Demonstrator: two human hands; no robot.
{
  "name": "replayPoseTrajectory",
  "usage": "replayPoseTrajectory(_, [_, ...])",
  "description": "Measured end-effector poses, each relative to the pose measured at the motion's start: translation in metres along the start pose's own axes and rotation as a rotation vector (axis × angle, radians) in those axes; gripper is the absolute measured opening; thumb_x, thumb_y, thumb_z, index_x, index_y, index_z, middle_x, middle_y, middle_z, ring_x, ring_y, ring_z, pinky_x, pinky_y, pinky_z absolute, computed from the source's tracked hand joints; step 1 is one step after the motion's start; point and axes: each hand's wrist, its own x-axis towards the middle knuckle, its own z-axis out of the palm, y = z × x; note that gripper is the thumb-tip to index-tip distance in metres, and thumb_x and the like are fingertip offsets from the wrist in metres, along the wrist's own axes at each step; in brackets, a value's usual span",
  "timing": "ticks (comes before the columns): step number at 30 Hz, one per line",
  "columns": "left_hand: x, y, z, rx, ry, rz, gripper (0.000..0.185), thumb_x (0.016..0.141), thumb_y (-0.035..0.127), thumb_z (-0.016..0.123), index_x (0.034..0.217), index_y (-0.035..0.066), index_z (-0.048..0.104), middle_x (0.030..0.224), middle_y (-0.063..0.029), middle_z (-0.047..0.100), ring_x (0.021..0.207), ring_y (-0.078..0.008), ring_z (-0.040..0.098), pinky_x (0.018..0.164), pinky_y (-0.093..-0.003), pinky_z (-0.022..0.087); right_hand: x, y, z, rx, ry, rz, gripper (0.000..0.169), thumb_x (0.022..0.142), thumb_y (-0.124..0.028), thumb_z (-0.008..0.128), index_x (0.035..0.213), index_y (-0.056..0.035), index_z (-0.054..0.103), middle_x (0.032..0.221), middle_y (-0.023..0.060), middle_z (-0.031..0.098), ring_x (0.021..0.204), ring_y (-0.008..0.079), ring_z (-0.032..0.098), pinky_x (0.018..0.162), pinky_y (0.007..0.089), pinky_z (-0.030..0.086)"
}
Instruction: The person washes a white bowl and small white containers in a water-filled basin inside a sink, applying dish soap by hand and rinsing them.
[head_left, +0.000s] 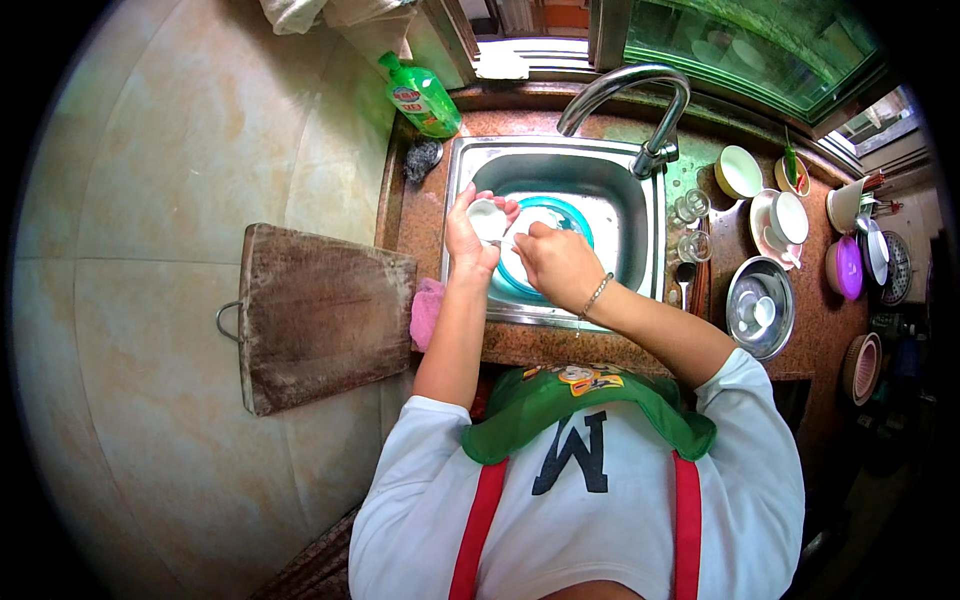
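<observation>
Over the sink, my left hand (469, 236) cradles a small white cup-like vessel (486, 220), its hollow side facing up. My right hand (559, 262) is beside it with fingers curled in, pinching a thin pale handle-like piece (504, 241) at the vessel's lower edge. Whether this piece is a spoon handle or part of the vessel, I cannot tell. Beneath both hands a blue basin (587, 225) sits in the stainless steel sink (634, 225). White items or suds in the basin are partly hidden by my right hand.
A chrome faucet (660, 120) arches over the sink's back. Left stand a green detergent bottle (424, 97), a scouring pad (420, 161), a pink cloth (427, 311) and a wooden cutting board (326, 319). Right are drinking glasses (694, 246), a white cup (790, 217) and a steel bowl (780, 330).
</observation>
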Motion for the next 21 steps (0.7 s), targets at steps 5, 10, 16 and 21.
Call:
replayPoseTrajectory(5, [0.000,0.000,0.006,-0.050,-0.052,-0.054,0.023,0.087,0.027,0.056,0.080,0.005,0.056,0.074,-0.0139,0.059,0.078,-0.0329,0.059,0.079,-0.0456,0.051,0.007,0.006,0.004,-0.123,0.115,0.028,0.020,0.075,-0.010,0.057,0.092,-0.0004,0.061,0.079,0.0127,0.059,0.073,0.0293,0.064,0.060,0.0414,0.053])
replayPoseTrajectory(10, [0.000,-0.002,0.002,-0.139,-0.076,-0.051,0.018,0.085,0.022,0.056,0.081,0.005,0.056,0.074,-0.0136,0.059,0.077,-0.0319,0.059,0.078,-0.0446,0.051,0.014,0.007,0.004,-0.105,0.071,0.078,0.016,0.077,-0.008,0.057,0.090,-0.0015,0.062,0.082,0.0128,0.059,0.074,0.0292,0.063,0.063,0.0409,0.052])
replayPoseTrajectory(16, [0.002,-0.006,-0.001,0.095,-0.011,0.061,0.021,0.087,0.025,0.058,0.082,0.004,0.056,0.071,-0.0117,0.059,0.072,-0.0295,0.061,0.075,-0.0439,0.052,0.003,-0.006,-0.001,-0.056,-0.151,0.113,0.015,0.082,-0.016,0.059,0.077,-0.0024,0.065,0.078,0.0146,0.061,0.072,0.0323,0.064,0.063,0.0425,0.051])
replayPoseTrajectory(21, [-0.010,-0.003,0.014,0.269,0.043,0.126,0.022,0.087,0.022,0.063,0.081,0.001,0.058,0.069,-0.0115,0.059,0.062,-0.0257,0.061,0.061,-0.0379,0.054,0.006,0.019,-0.001,-0.054,0.094,0.059,0.017,0.083,-0.015,0.059,0.088,-0.0021,0.069,0.076,0.0144,0.060,0.067,0.0339,0.061,0.060,0.0421,0.049])
